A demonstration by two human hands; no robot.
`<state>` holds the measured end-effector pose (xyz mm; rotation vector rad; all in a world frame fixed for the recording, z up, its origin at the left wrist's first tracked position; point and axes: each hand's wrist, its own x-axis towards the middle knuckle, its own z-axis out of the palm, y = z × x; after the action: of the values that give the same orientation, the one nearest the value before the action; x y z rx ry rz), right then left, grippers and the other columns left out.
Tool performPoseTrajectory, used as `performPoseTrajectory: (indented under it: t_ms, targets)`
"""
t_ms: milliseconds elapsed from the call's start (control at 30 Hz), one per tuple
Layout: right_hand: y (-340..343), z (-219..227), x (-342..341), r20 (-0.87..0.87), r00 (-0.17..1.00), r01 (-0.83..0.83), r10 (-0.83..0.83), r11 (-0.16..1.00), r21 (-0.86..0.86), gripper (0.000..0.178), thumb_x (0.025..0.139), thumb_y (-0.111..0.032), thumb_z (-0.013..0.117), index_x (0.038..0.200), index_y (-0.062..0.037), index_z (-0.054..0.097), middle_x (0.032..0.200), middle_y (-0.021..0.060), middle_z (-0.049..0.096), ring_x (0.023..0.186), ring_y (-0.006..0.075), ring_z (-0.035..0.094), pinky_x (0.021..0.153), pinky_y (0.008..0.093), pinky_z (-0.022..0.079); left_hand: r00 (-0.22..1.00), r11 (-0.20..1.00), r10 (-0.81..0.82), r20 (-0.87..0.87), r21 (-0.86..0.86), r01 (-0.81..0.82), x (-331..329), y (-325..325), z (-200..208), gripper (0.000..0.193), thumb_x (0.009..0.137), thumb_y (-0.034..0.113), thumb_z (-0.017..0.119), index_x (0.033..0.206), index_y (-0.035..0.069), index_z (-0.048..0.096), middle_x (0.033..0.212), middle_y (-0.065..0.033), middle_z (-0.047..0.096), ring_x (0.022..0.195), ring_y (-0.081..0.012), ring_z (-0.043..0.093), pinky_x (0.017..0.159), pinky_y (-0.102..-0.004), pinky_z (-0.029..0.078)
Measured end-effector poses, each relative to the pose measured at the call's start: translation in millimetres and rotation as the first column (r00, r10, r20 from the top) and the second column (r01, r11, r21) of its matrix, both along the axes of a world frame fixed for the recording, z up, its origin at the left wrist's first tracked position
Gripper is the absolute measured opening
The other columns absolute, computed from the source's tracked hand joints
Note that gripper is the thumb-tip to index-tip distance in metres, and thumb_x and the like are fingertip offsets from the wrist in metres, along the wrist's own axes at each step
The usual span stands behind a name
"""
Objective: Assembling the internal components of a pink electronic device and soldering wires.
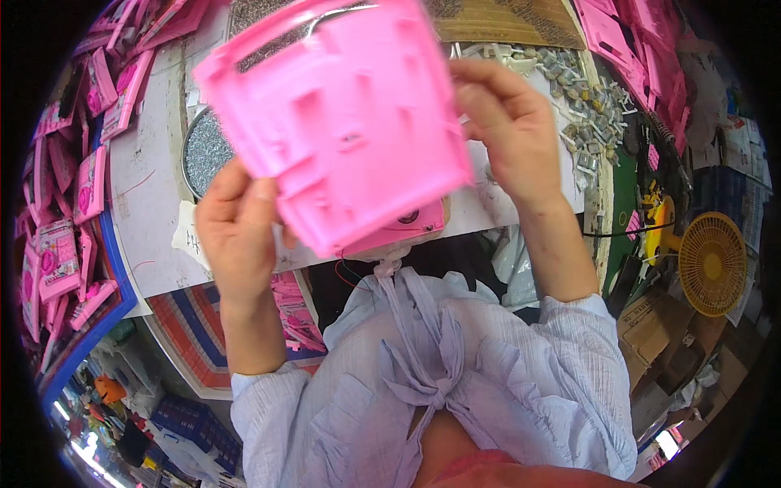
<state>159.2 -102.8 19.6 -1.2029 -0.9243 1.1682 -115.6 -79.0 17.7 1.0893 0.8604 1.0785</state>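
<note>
A bright pink moulded plastic panel (366,122), with ribs, slots and a long opening along its far edge, is lifted over the work table and tilted. At its near-left edge my left hand (240,224) is closed, thumb and fingers pinching the rim. The fingers of my right hand (512,130) close on the panel's right edge. Below it, at the table's near edge, lies another pink plastic part (427,218) with a dark round piece on it and thin red and black wires beside it. The raised panel hides most of that part.
Left of the panel stands a round bowl of small metal screws (203,153). Small motor-like parts (582,114) are heaped at the right, beside a cardboard sheet (512,23). Pink plastic pieces (61,252) pile up at the left. A yellow fan (712,264) is at far right.
</note>
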Motion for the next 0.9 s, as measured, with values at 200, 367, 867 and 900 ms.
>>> performPoseTrajectory:
  t_ms: [200,367,867,900]
  targets:
    - [-21.3,-50.4,-7.4,0.659,0.739,-0.069,0.144,0.988,-0.138,0.019,0.09,-0.012,0.077,0.101,0.0034,0.074,0.078,0.0028,0.071,0.068,0.0039,0.06,0.061,0.0205,0.046,0.98,0.978,0.198,0.032,0.061,-0.2,-53.8,1.4,-19.9,0.033,0.104,0.018,0.053,0.125,-0.007,0.059,0.091,-0.0095,0.072,0.059,-0.0061,0.061,0.045,-0.0187,0.042]
    - [-24.4,-65.8,-23.2,0.602,0.797,0.092,-0.044,0.994,-0.05,0.018,0.086,-0.015,0.077,0.088,0.0021,0.073,0.07,0.0119,0.069,0.057,0.0142,0.06,0.056,0.0296,0.048,0.974,0.974,0.224,0.01,0.011,-0.225,-55.5,-7.5,-37.0,0.035,0.104,0.017,0.053,0.127,-0.008,0.058,0.092,-0.01,0.072,0.057,-0.006,0.058,0.046,-0.0183,0.042]
    - [-30.6,-55.4,-11.6,0.21,0.977,0.073,-0.029,0.976,-0.207,0.017,0.097,-0.014,0.069,0.098,0.0028,0.072,0.081,0.0026,0.07,0.065,0.0051,0.058,0.058,0.021,0.045,0.978,0.979,0.205,0.047,-0.012,-0.205,-45.9,-5.1,-46.5,0.039,0.104,0.015,0.053,0.134,-0.009,0.055,0.096,-0.0104,0.072,0.059,-0.0064,0.058,0.047,-0.0186,0.043]
    - [-32.4,-51.7,-7.2,0.138,0.99,0.056,-0.026,0.975,-0.217,0.018,0.098,-0.014,0.068,0.099,0.0027,0.072,0.083,0.0021,0.07,0.066,0.0045,0.057,0.058,0.0204,0.045,0.974,0.975,0.221,0.049,-0.016,-0.221,-46.1,-5.5,-44.7,0.039,0.104,0.016,0.053,0.134,-0.009,0.054,0.095,-0.01,0.071,0.059,-0.0064,0.058,0.047,-0.0186,0.043]
